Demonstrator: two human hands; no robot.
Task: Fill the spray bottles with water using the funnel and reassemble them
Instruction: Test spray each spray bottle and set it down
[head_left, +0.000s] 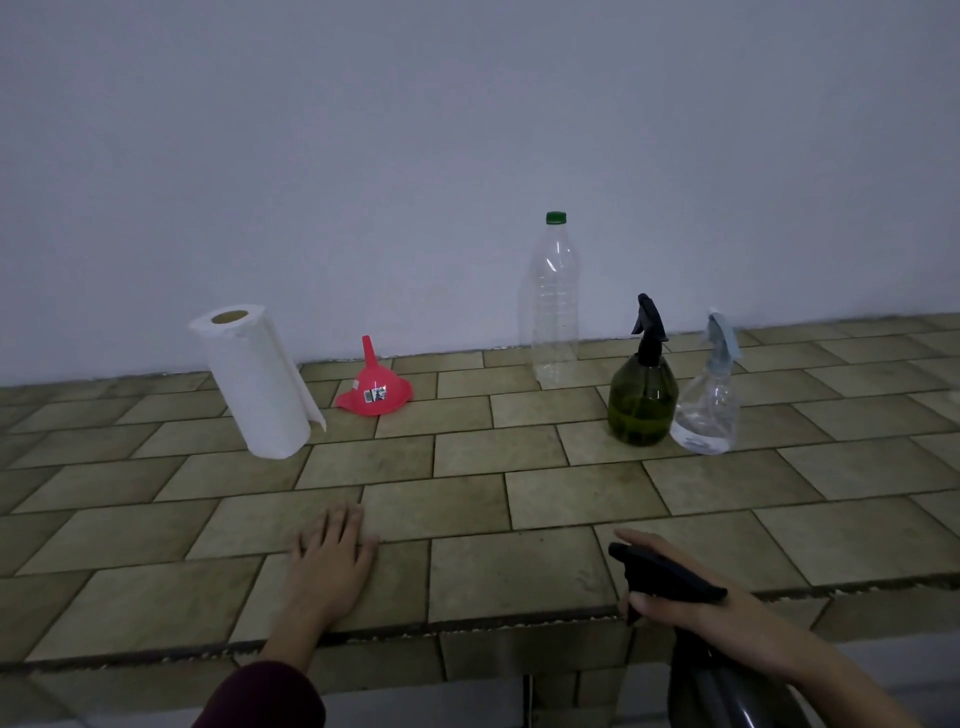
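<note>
Progress: early; green and clear spray bottles stand capped, the dark one not yet opened, funnel unused.
Right hand (675, 587): fingers curled round the black trigger head of a dark smoky plastic spray bottle (722, 686), below the tiled counter's edge (467, 618).
Left hand (332, 556): flat, fingers straight, resting on the counter, holding nothing.
Red plastic funnel (373, 392): upside down, far back on the counter, left of the tall clear water bottle (555, 306).

Matt tiled counter (467, 457); glossy plastic funnel (374, 389) (red); paper roll (257, 379).

- Left hand (332, 556) lies flat, palm down, fingers straight and together
- Right hand (670, 587) curls round a dark spray head (662, 574), forearm reaching in from lower right
</note>
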